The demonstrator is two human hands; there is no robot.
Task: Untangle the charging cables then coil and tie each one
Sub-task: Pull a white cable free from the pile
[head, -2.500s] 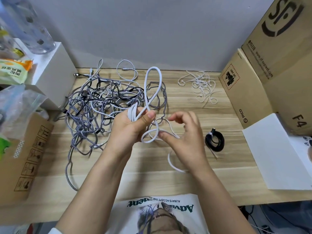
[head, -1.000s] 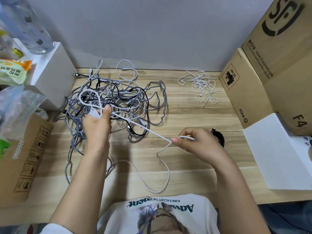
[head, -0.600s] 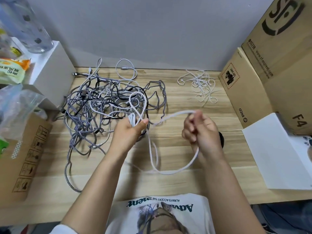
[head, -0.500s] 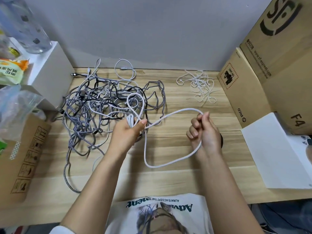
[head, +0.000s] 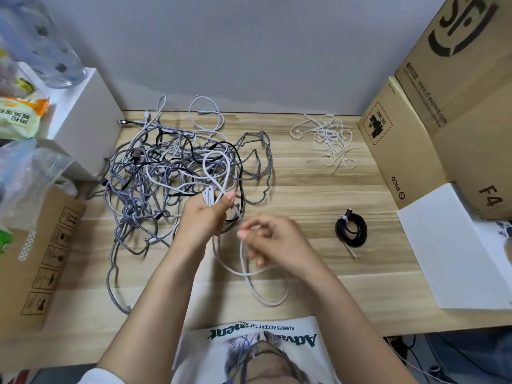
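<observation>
The white cable [head: 221, 173] loops above the tangled pile [head: 166, 176] on the desk [head: 318, 189]. The left hand [head: 205, 217] grips its gathered coils; the right hand [head: 274, 242] pinches the trailing strand. A tied black coil [head: 351, 227] lies right of them.

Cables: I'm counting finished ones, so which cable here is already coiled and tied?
The black cable, lying alone right of the right hand, wound into a small ring with a white tie. The rest remain in the tangled pile.

both hands [head: 203, 217] coil white cable [head: 214, 167] over tangle [head: 155, 176]
</observation>
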